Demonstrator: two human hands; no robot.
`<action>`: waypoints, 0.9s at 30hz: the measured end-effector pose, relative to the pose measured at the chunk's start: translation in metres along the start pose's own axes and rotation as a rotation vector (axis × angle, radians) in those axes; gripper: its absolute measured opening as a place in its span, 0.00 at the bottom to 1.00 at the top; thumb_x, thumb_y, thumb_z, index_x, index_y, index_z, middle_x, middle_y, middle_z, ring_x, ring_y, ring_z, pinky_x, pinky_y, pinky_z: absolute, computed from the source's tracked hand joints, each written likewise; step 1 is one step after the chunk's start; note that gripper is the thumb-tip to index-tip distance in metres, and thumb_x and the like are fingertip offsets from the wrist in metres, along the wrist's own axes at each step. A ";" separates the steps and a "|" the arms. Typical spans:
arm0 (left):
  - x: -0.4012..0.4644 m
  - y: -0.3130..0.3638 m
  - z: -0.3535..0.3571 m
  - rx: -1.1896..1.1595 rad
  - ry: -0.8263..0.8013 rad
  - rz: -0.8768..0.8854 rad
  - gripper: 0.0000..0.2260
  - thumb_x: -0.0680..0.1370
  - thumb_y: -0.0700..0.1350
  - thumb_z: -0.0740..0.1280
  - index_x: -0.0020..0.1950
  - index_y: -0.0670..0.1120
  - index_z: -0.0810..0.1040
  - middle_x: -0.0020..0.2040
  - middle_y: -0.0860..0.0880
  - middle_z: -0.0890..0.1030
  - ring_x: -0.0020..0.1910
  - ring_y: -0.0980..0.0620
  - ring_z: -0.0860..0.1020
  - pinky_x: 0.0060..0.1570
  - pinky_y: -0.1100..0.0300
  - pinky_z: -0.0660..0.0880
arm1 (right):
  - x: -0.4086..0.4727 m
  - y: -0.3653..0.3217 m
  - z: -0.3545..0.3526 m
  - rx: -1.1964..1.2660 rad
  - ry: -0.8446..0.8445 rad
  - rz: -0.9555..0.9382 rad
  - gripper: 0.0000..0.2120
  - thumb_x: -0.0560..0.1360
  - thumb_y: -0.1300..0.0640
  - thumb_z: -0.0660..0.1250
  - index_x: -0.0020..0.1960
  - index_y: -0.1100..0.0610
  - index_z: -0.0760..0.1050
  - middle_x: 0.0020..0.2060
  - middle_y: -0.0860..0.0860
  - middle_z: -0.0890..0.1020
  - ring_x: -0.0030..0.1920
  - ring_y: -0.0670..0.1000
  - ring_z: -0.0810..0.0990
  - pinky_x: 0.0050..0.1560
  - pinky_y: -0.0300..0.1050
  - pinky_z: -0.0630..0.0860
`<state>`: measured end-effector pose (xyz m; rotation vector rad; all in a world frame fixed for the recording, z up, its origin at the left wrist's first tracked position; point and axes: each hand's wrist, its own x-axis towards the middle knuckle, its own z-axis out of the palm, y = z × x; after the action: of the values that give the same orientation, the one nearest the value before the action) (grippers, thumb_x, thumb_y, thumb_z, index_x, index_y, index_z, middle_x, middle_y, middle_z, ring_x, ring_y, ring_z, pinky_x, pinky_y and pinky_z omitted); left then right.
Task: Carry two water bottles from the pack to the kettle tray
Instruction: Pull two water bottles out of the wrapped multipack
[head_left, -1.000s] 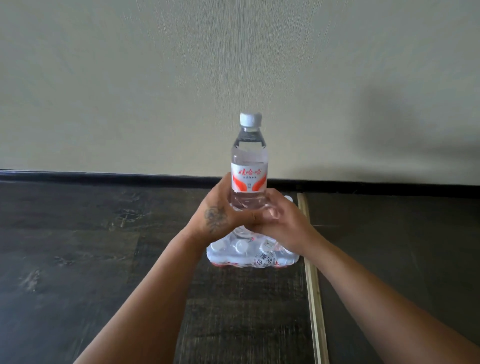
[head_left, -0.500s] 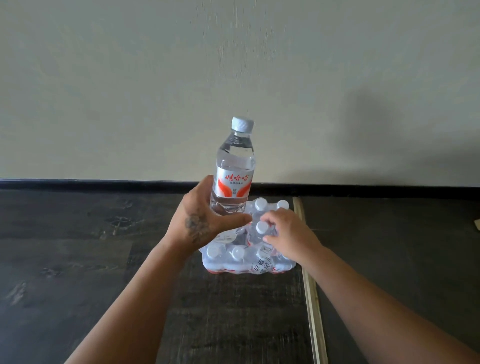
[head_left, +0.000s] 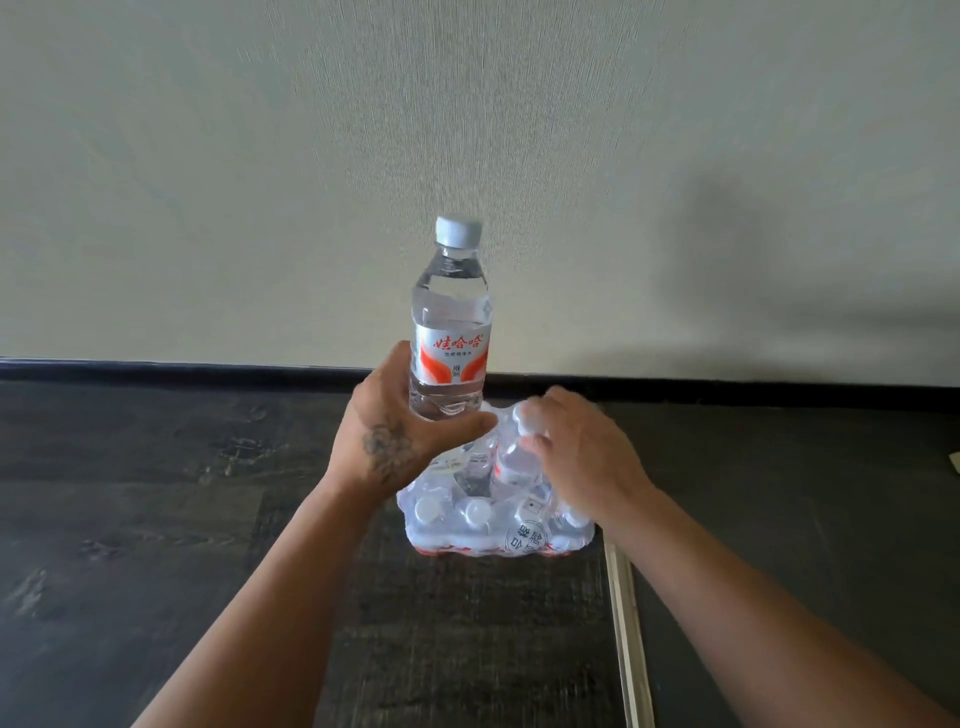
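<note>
Two bare forearms are reaching up from the lower corners of the frame over a dark wood-grain floor (head_left: 156, 519), with a pale strip (head_left: 628, 623) running along the floor at lower right. At centre, a shrink-wrapped pack of water bottles (head_left: 467, 525) is sitting on the floor, white caps showing through the clear film and a round stamp with writing too distorted to read on its near right corner. The right hand (head_left: 582, 457) is resting on top of the pack, fingers curling around the neck and white cap of a second bottle (head_left: 511, 462) that is poking out of the wrap; it appears to be grasping that bottle. To its left, the left hand (head_left: 395, 426), bearing a dark flower-like mark on its back, is gripping the lower part of a clear water bottle (head_left: 451, 322) and holding it upright above the pack. Its label is showing red Chinese characters reading 娃哈哈 over orange-red curved shapes, with smaller print below that is too small to read. Its cap is pale grey. Behind everything, a black baseboard (head_left: 156, 370) is meeting a plain cream wall (head_left: 260, 156), where a soft shadow is falling at upper right.
</note>
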<state>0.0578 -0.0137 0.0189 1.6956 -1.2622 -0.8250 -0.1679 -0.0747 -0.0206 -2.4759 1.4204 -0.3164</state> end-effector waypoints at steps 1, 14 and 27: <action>0.002 0.001 0.000 -0.019 0.016 -0.005 0.32 0.62 0.65 0.86 0.62 0.62 0.80 0.54 0.63 0.90 0.51 0.61 0.90 0.56 0.48 0.89 | 0.003 -0.005 -0.013 0.022 0.067 0.003 0.04 0.81 0.58 0.71 0.55 0.56 0.79 0.47 0.47 0.77 0.51 0.54 0.81 0.45 0.51 0.79; 0.008 0.004 0.000 -0.178 0.020 -0.022 0.33 0.65 0.62 0.83 0.66 0.53 0.81 0.56 0.59 0.91 0.53 0.59 0.91 0.53 0.62 0.85 | 0.024 -0.029 -0.087 0.186 0.403 0.025 0.11 0.85 0.59 0.67 0.66 0.59 0.80 0.57 0.55 0.81 0.48 0.59 0.83 0.45 0.48 0.78; 0.011 0.008 0.020 -0.244 -0.129 0.028 0.25 0.73 0.42 0.85 0.67 0.47 0.82 0.53 0.59 0.92 0.52 0.59 0.91 0.49 0.69 0.84 | 0.035 -0.009 -0.073 0.382 0.431 -0.022 0.15 0.83 0.57 0.70 0.69 0.54 0.79 0.60 0.52 0.79 0.54 0.34 0.79 0.53 0.51 0.84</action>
<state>0.0398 -0.0301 0.0171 1.4469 -1.2137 -1.0406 -0.1662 -0.1091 0.0526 -2.1877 1.3207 -1.0708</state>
